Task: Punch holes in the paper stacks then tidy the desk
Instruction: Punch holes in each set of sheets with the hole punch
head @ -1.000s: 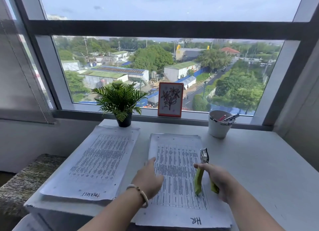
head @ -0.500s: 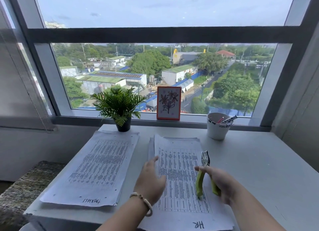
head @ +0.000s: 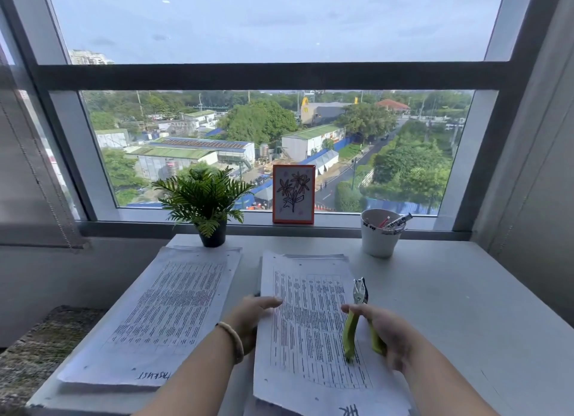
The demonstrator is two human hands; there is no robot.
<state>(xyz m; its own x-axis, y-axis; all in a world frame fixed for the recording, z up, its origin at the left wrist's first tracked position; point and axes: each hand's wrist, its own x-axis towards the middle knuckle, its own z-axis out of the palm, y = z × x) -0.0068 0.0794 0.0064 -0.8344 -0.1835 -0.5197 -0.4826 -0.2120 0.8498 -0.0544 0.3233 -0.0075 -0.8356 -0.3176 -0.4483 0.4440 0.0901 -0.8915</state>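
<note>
2 paper stacks lie on the white desk [head: 450, 291]. The left stack [head: 161, 313] sits flat near the left edge, printed with dense rows. The right stack [head: 310, 322] lies at the middle of the near edge, its top sheets lifted and skewed off the pile.

The left hand [head: 248, 319] grips those sheets at their left edge, thumb on top and fingers underneath. The right hand [head: 385, 335] curls around the green handles of a hole punch [head: 357, 319], its metal head pointing toward the window.

At the far edge stand a potted plant [head: 205, 204] and a white cup [head: 380, 234] of pens; a framed flower drawing [head: 293, 193] rests on the sill. The right half of the desk is bare.
</note>
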